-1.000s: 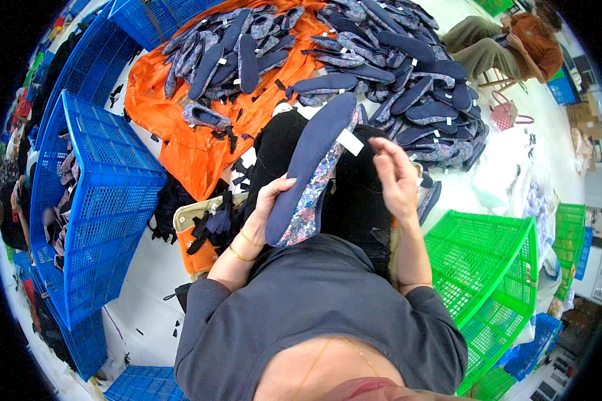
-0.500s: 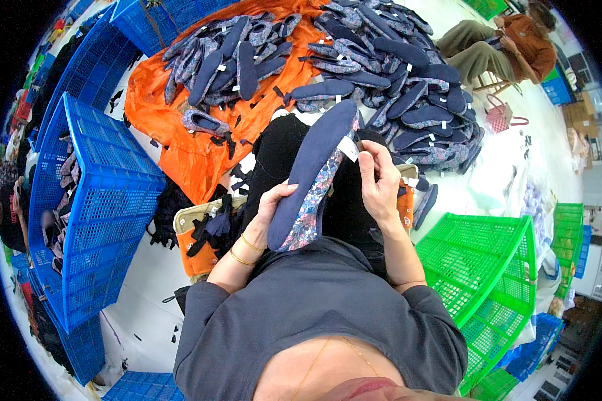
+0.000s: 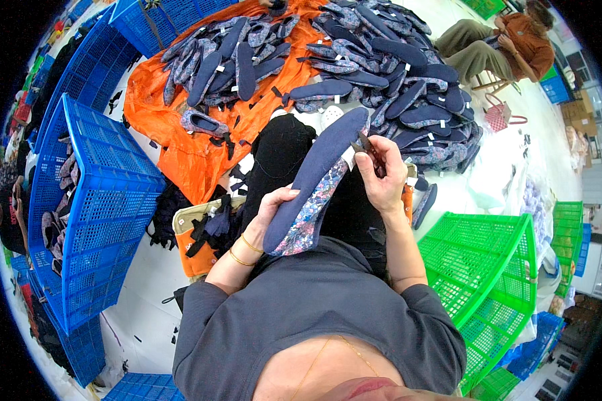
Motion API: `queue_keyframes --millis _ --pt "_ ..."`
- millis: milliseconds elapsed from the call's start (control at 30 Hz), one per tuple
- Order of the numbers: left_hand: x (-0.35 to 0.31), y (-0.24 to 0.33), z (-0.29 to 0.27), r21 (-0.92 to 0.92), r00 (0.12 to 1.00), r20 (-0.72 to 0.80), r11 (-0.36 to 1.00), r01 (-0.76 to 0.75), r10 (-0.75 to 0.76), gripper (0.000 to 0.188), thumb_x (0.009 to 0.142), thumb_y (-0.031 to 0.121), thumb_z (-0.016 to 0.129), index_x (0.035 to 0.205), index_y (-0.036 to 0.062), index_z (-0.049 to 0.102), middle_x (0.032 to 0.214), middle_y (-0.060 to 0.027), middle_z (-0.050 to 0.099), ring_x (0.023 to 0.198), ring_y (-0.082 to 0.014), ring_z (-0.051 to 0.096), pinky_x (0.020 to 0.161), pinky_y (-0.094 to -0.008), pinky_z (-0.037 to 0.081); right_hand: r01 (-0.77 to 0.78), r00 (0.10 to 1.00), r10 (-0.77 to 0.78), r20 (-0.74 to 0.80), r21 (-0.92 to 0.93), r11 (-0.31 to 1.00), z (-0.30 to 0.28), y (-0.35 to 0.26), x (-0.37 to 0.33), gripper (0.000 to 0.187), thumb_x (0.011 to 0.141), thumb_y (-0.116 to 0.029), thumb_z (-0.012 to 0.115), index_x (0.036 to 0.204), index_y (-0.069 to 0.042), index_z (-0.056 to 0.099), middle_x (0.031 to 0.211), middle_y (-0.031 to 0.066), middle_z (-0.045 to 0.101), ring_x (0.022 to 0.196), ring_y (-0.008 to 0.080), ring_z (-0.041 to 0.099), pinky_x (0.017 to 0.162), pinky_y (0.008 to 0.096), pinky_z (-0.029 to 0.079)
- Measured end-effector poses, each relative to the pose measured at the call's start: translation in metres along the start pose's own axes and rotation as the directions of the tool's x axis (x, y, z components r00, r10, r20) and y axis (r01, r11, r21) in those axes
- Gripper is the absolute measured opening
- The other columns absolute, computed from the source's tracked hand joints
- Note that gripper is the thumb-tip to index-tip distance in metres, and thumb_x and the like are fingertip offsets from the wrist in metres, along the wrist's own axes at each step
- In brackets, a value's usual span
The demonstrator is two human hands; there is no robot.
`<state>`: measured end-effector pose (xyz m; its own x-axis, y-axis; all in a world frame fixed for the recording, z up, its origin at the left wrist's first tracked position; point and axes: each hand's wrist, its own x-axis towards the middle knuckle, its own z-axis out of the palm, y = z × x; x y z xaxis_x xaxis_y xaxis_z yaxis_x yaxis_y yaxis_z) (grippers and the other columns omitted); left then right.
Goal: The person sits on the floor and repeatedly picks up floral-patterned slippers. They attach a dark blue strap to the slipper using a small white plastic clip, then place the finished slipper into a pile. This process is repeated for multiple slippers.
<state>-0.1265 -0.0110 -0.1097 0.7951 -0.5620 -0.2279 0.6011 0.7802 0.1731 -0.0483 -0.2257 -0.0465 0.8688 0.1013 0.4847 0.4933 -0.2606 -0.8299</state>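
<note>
A slipper [image 3: 318,160] with a navy sole and floral fabric side is held over my lap, tilted with its toe away from me. My left hand [image 3: 274,208] is closed around its near half, thumb on the sole. Close to the far end, my right hand [image 3: 386,175] grips dark thread snips [image 3: 374,152]. Their tips lie beside a white tag [image 3: 348,156] on the slipper's edge; whether the blades touch it I cannot tell.
Slippers are piled [image 3: 408,87] ahead, several on an orange sheet [image 3: 154,113]. Blue crates [image 3: 110,220] stand at left, green crates [image 3: 475,267] at right. A small orange box [image 3: 195,252] with dark scraps sits by my left arm. A person [image 3: 515,47] sits far right.
My right hand has turned, moving slightly right and nearer me, and the dark snips now show in it. The slipper has shifted slightly, its far end a little to the right and nearer.
</note>
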Motion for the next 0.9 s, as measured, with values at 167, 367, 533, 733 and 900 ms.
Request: queue_keyframes --millis 167,367,533,733,900 --pt "-0.001 0.001 0.004 0.070 1.000 -0.009 0.997 -0.028 0.029 0.053 0.084 0.014 0.055 0.133 -0.0026 0.043 0.117 -0.0188 0.061 0.097 -0.0254 0.065 0.086 -0.0351 0.054 -0.045 0.999 0.045 0.023 -0.028 0.999 -0.005 0.004 0.007 0.015 0.090 -0.014 0.066 0.096 -0.001 0.061 0.068 -0.0021 0.056 0.058 0.0028 0.047 0.053 0.0181 0.038" --pt "-0.001 0.009 0.033 0.556 0.941 -0.121 0.807 -0.198 0.315 0.051 0.086 0.017 0.057 0.132 -0.0017 0.045 0.118 -0.0127 0.060 0.100 -0.0183 0.062 0.090 -0.0308 0.049 -0.116 0.987 0.136 -0.088 0.205 0.972 -0.015 0.008 0.012 0.018 0.092 -0.013 0.065 0.104 -0.002 0.059 0.079 -0.0028 0.058 0.064 0.0025 0.047 0.056 0.0172 0.038" --pt "0.008 0.006 0.048 0.637 0.894 -0.024 0.696 -0.332 0.448 0.043 0.090 0.012 0.058 0.129 -0.0014 0.046 0.115 -0.0104 0.061 0.097 -0.0147 0.062 0.087 -0.0284 0.050 -0.040 0.998 0.046 0.040 -0.131 0.991 0.001 0.000 -0.014 0.028 0.083 -0.015 0.074 0.102 -0.002 0.060 0.071 0.0026 0.057 0.054 0.0088 0.051 0.050 0.0228 0.043" --pt "0.009 -0.002 0.058 0.653 0.874 0.012 0.658 -0.374 0.485 0.040 0.093 0.013 0.056 0.129 -0.0020 0.044 0.114 -0.0115 0.061 0.096 -0.0156 0.062 0.085 -0.0297 0.051 0.069 0.998 -0.066 0.020 -0.263 0.962 0.011 -0.006 -0.015 0.027 0.084 -0.015 0.073 0.102 0.000 0.060 0.072 0.0029 0.060 0.058 0.0083 0.052 0.054 0.0223 0.045" --pt "0.012 -0.007 0.055 0.666 0.847 0.011 0.628 -0.403 0.532 0.040 0.093 0.013 0.056 0.128 -0.0020 0.044 0.112 -0.0115 0.061 0.095 -0.0158 0.063 0.084 -0.0295 0.052 0.064 0.997 -0.070 -0.018 -0.227 0.972 0.015 -0.005 -0.017 0.024 0.085 -0.013 0.072 0.101 0.001 0.060 0.073 0.0031 0.061 0.059 0.0079 0.053 0.054 0.0219 0.046"
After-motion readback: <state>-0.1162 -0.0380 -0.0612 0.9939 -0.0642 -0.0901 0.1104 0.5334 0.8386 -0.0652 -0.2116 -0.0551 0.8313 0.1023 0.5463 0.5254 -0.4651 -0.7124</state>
